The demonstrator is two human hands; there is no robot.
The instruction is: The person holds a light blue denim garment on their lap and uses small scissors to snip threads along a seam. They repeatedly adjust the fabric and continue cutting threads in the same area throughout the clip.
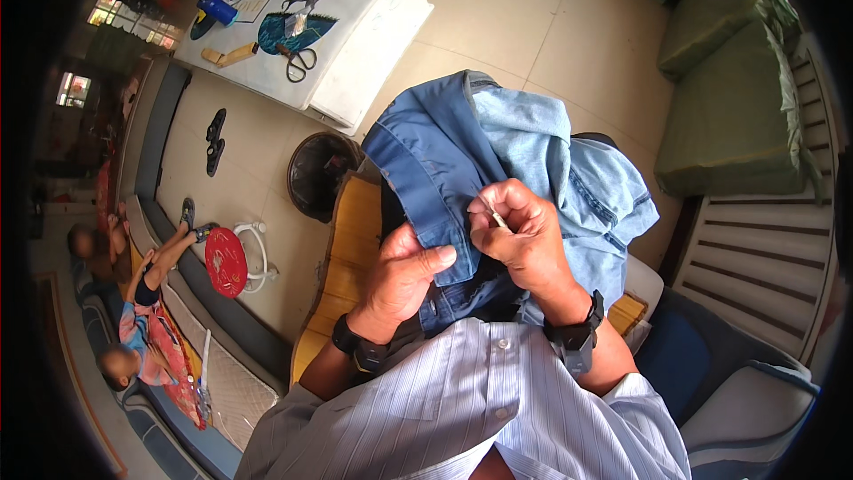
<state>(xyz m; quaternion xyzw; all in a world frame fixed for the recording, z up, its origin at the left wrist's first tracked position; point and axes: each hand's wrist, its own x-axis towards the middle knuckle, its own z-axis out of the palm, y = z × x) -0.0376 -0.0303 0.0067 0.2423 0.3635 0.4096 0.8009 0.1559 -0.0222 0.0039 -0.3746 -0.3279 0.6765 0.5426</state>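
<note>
A blue denim garment (435, 156) is spread over my lap, dark on its left part and pale, faded blue on its right. My left hand (395, 280) is closed on the dark denim's lower edge, thumb laid on top. Just to the right, my right hand (529, 236) pinches a small, thin, pale tool (494, 215) between thumb and fingers, close above the dark cloth. The tool's exact kind is too small to make out, and its tip is near a seam.
Scissors (300, 64), a blue bottle (217, 9) and small items lie on a white table (373, 44) ahead. A black-lined bin (320, 176) stands left of my knees, beyond it a red-topped stool (227, 262). Two people sit at the far left. A green-covered seat (729, 116) is right.
</note>
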